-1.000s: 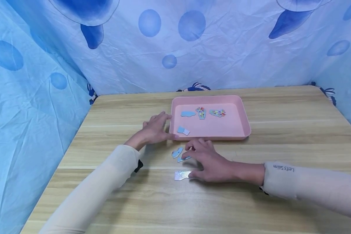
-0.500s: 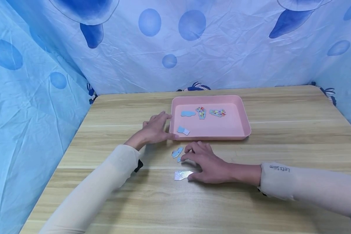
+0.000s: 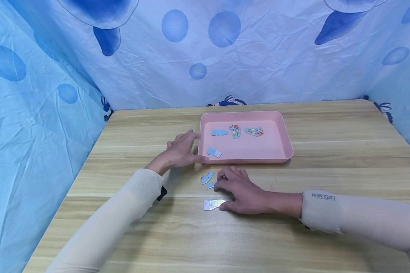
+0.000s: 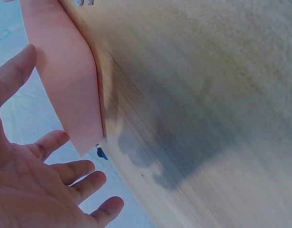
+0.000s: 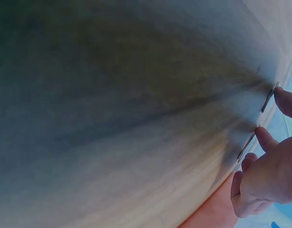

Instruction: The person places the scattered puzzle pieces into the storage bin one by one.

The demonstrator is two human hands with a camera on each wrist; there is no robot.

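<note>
In the head view my left hand point(image 3: 179, 149) rests at the left end of a pink tray point(image 3: 270, 146), thumb on its front corner. The left wrist view shows that hand's fingers spread beside the tray wall. My right hand point(image 3: 239, 193) is low over the table in front of the tray. Its thumb touches a shiny pale puzzle piece point(image 3: 210, 204), and its index fingertip meets a narrow light-blue piece point(image 3: 210, 185), partly covered. In the right wrist view two thin piece edges lie under these fingertips. A blue printed piece point(image 3: 206, 177) lies just beyond.
Inside the tray lie a plain blue piece point(image 3: 219, 132), two multicoloured pieces point(image 3: 235, 131) and a blue-and-white piece point(image 3: 214, 152). The wooden table point(image 3: 150, 235) ends at a blue patterned curtain point(image 3: 150, 76) behind and to the left.
My right hand has dipped slightly. Its index fingertip slid over the narrow blue piece, then drew back a little to the right. The left hand and tray have not moved.
</note>
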